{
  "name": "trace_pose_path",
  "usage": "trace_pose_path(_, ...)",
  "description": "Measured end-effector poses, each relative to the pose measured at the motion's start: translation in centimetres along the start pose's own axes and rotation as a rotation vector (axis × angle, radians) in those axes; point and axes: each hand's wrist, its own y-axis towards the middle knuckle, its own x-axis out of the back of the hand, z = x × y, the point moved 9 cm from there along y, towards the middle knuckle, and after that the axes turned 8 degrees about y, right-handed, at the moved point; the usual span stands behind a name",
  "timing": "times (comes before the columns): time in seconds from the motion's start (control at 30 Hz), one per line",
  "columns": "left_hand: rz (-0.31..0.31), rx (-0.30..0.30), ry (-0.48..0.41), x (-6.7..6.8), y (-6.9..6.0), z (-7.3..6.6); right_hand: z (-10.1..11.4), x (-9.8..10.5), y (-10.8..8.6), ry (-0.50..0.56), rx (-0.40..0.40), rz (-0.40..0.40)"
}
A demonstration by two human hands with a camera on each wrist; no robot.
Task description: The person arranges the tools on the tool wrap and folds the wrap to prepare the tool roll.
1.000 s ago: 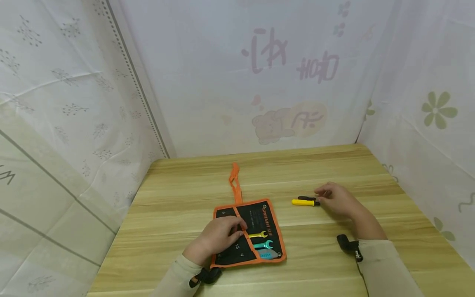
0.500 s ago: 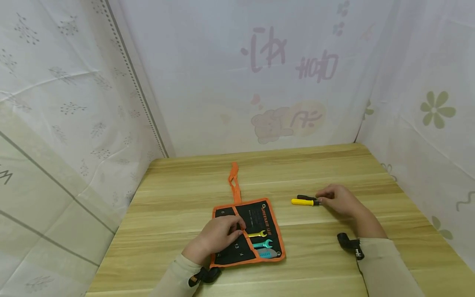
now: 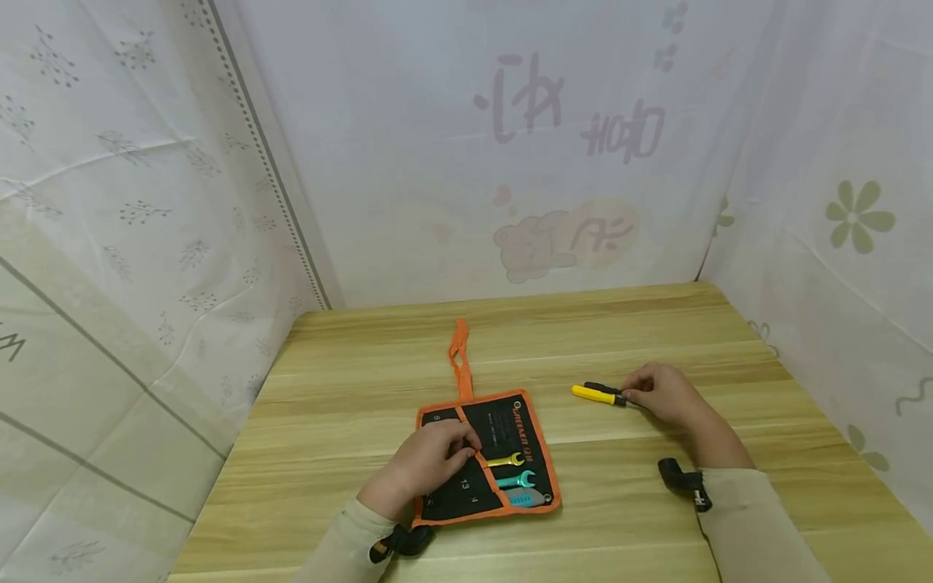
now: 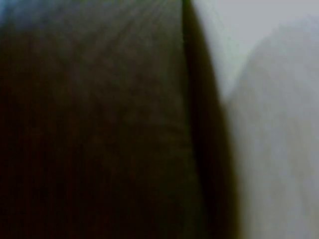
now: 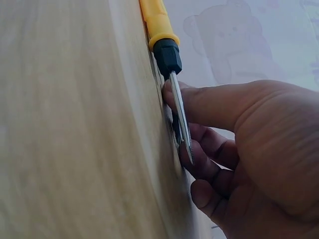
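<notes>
In the head view, a black tool pouch [image 3: 503,423] with orange edging lies spread on the table. Thumb and fingers of my left hand [image 3: 423,463] pinch the orange edge of its pocket. Out of the pocket poke a yellow wrench [image 3: 506,460], a teal wrench [image 3: 517,479] and a grey-and-teal utility knife [image 3: 526,497]. To the right, my right hand [image 3: 666,394] pinches at the metal shaft of a yellow-handled screwdriver [image 5: 158,22]. A black handle [image 3: 601,388] lies alongside it; its far part is hidden by the fingers. The left wrist view is dark and blurred.
The wooden table [image 3: 364,356] ends at a hanging curtain [image 3: 408,162] behind, with more cloth at both sides. An orange strap [image 3: 461,356] runs from the pouch toward the back. Each wrist carries a small black camera [image 3: 681,476].
The screwdriver has turned slightly, its handle end swinging away toward the back. My right hand has shifted a little right and nearer. My left hand stays on the pouch.
</notes>
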Motion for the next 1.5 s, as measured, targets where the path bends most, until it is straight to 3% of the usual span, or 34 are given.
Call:
trace_pose_path(0.2, -0.018, 0.007, -0.024, 0.1, 0.0, 0.1, 0.2, -0.2, 0.0, -0.020, 0.016, 0.005)
trace_pose_path(0.67, -0.023, 0.024, 0.017, 0.3, 0.0, 0.0, 1.3, 0.2, -0.1, -0.016, 0.017, 0.003)
trace_pose_path(1.1, -0.056, -0.009, 0.024, 0.1, 0.1, -0.5, 3.7, -0.2, -0.3, -0.003, 0.052, -0.009)
trace_pose_path(1.5, -0.099, -0.040, 0.049, -0.1, 0.1, -1.2, 8.2, -2.9, -1.0, 0.043, 0.221, 0.054)
